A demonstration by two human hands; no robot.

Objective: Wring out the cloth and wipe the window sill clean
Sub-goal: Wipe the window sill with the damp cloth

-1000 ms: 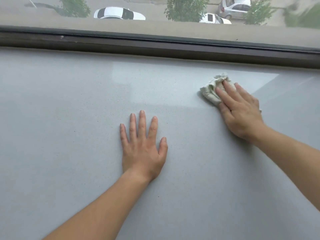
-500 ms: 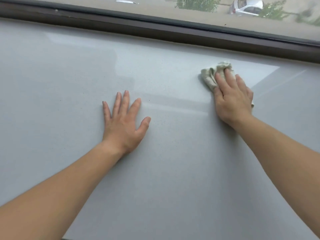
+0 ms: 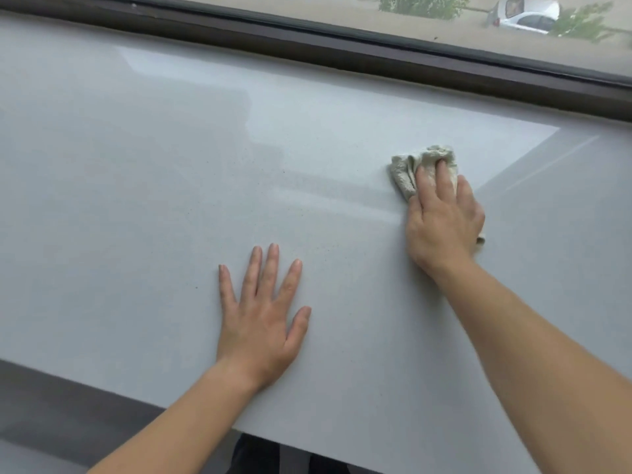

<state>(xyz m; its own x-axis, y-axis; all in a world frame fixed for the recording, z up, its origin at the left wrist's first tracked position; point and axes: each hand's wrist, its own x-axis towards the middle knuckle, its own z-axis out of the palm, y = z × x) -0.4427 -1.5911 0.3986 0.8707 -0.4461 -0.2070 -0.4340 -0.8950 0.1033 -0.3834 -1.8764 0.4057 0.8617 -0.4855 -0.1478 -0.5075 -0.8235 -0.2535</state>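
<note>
Dark brown window frame [image 3: 342, 53] running across the top, tilted down to the right. Glass above it, daylight coming through. Outside: pale road surface [image 3: 290, 8], silver parked car [image 3: 525, 17], green trees [image 3: 424, 3]. Dark grey floor [image 3: 68, 422] at lower left.

Two bare forearms reach in over the near edge of the window sill [image 3: 136, 200]. L hand [image 3: 260, 323] lies palm-down, flat on the sill a short way in from that edge, fingers straight & spread, thumb angled out to the right, wrist in line w/ the forearm rising from lower left. R hand [image 3: 444, 217], farther in toward the far edge & right of the L hand, presses palm-down on the cloth [image 3: 407, 172], fingers close together & nearly straight; R forearm enters from the lower-right corner. Hands well apart.
</note>
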